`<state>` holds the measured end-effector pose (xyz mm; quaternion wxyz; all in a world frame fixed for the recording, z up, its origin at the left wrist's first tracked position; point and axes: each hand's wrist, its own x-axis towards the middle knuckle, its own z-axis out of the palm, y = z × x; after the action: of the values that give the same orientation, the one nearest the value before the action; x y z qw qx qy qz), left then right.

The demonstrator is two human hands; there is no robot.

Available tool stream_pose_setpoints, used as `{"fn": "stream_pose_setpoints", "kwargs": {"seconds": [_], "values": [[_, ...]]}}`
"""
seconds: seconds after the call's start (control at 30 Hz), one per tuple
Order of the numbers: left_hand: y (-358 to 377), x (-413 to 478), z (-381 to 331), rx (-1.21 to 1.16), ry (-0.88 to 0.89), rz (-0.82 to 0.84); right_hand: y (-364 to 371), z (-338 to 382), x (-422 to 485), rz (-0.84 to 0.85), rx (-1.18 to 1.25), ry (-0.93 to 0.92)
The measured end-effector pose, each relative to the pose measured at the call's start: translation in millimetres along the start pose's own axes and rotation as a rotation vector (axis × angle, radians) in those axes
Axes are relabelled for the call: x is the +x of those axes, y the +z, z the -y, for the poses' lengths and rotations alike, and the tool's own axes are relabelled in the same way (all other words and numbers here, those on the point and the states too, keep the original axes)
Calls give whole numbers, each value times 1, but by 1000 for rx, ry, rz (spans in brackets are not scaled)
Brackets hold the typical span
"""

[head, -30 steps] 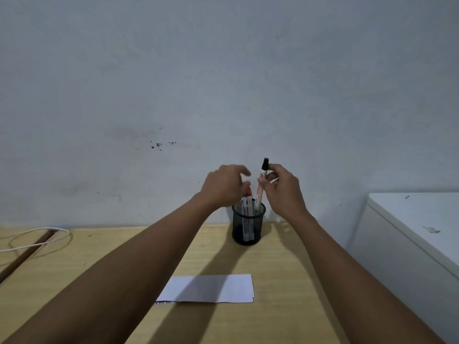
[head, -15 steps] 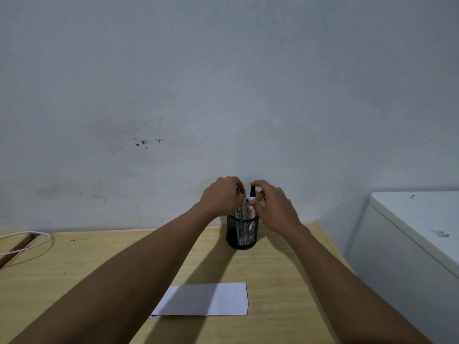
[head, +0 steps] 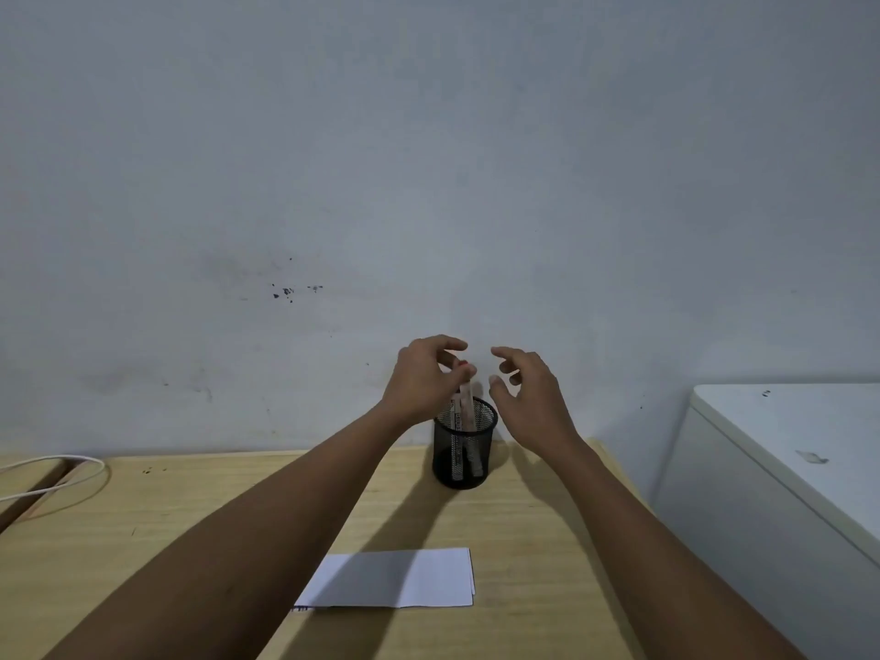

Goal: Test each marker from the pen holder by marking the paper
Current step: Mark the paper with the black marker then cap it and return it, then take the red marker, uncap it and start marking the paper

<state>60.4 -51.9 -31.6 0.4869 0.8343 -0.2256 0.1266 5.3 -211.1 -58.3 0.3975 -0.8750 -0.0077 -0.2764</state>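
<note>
The left hand (head: 421, 383) pinches a red-capped marker (head: 463, 402) whose top its fingers hide, above the mesh pen holder (head: 463, 445), while the right hand (head: 528, 397) hovers spread and empty.

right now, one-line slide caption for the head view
Left hand grips a marker in the mesh pen holder; right hand open beside it, paper waiting on the desk.
</note>
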Motion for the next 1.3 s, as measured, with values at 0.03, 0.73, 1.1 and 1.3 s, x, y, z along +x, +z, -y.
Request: {"fn": "stream_pose_setpoints", "kwargs": {"seconds": [0.03,0.73,1.1,1.3], "values": [[-8,0,-6,-30,7,-42,-3,5,0,8,64,16],[-122,-115,-18,-563,-257,-322,64,146,-57,236,1156,362],[-151,-131,10,-526,-474,-311,101,151,-80,208,954,131],[-155,-136,26,-466,-564,-230,109,135,-91,300,814,154]]}}
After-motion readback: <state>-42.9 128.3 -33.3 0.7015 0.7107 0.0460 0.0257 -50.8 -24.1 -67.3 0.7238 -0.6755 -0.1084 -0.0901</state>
